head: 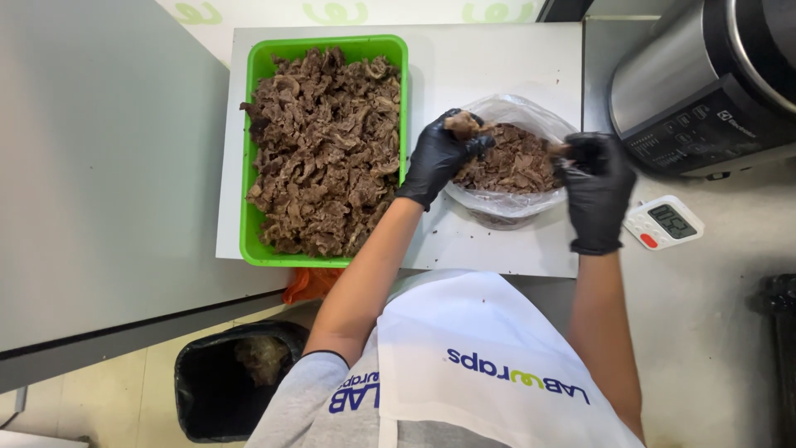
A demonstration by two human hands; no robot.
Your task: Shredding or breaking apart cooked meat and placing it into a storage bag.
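One green tray (249,149) and one clear bag (514,112) held shredded meat on a white surface (489,58). The left hand (437,158) fingers pinched a meat piece (462,124); the right hand (597,191) fingers gripped the bag's rim.

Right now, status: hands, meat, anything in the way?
Left hand holds a meat piece over the clear bag. Right hand grips bag rim. Green tray full. Nothing blocking.

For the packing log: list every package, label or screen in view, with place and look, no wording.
Clear plastic bag: centre of the white board, open, holding brown shredded meat.
Small timer: right of the bag, white, dark screen, red button.
Cooker panel: top right, black with small markings, on a steel body.
Apron print: bottom, blue and green on white.
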